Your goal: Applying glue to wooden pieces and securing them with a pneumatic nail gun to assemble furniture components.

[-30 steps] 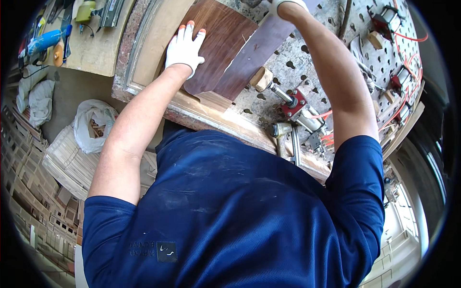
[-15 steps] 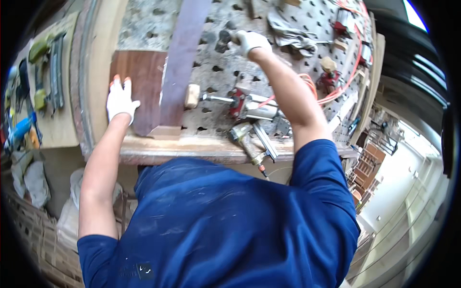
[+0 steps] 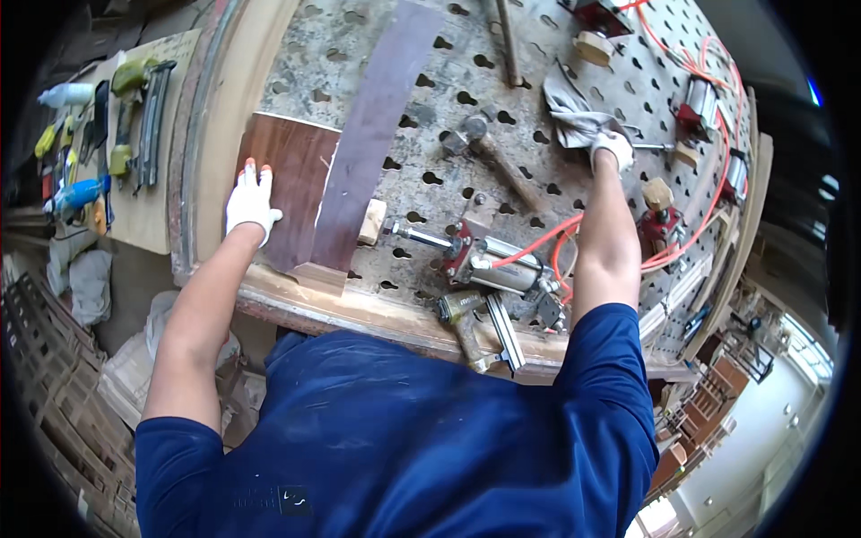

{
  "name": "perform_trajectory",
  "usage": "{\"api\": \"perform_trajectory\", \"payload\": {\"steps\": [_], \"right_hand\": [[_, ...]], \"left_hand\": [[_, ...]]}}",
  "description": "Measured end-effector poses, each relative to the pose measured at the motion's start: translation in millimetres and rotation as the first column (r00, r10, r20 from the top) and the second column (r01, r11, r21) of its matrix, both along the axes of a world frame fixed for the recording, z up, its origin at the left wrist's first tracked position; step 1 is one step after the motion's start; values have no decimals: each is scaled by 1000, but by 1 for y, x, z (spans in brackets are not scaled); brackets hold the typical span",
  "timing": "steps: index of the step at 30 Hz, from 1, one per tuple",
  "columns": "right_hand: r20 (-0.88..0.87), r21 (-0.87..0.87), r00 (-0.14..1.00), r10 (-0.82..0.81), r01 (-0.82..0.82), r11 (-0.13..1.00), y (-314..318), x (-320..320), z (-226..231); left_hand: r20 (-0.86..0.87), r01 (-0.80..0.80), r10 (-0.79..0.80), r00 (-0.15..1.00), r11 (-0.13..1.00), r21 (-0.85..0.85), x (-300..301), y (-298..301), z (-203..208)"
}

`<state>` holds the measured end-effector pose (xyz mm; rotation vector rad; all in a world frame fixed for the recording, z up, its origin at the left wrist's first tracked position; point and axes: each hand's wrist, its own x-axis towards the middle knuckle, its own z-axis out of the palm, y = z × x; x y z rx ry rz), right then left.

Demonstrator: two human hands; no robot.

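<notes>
My left hand (image 3: 251, 203), in a white glove with orange fingertips, lies flat with fingers stretched on a reddish-brown wood board (image 3: 291, 170). Along the board's right side runs a long purplish-brown wood strip (image 3: 381, 117), touching it. At the right, my gloved right hand (image 3: 613, 151) has its fingers closed on the edge of a crumpled grey rag (image 3: 576, 112) on the metal table. Between my hands a hammer (image 3: 502, 161) lies on the table, its wooden handle slanting toward me.
A pneumatic cylinder clamp (image 3: 493, 262) with a wood pad (image 3: 372, 222) meets the strip. A nail gun (image 3: 466, 327) lies at the near edge. Orange air hoses (image 3: 704, 242) loop among other clamps on the perforated table (image 3: 430, 202). Hand tools lie on a left side board (image 3: 179, 134).
My right hand has left the hammer, which now lies on the table, and moved right to the rag. My left hand stays on the board. The view has shifted.
</notes>
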<state>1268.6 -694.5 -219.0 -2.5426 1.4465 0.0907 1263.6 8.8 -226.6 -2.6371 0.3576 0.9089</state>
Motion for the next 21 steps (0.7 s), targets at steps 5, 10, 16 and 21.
{"api": "perform_trajectory", "payload": {"steps": [5, 10, 16, 21], "right_hand": [[487, 122, 870, 80, -158, 980, 66, -6, 38], [732, -344, 220, 645, -698, 628, 263, -14, 167], [453, -191, 317, 833, -878, 438, 467, -12, 43], [176, -54, 606, 776, -781, 622, 508, 0, 8]], "left_hand": [[-6, -53, 53, 999, 999, 1, 0, 5, 4], [-7, -63, 63, 998, 998, -20, -1, 12, 12], [-23, 4, -8, 1000, 988, -156, -1, 15, 14], [183, 120, -55, 981, 924, -363, -3, 82, 25]]}}
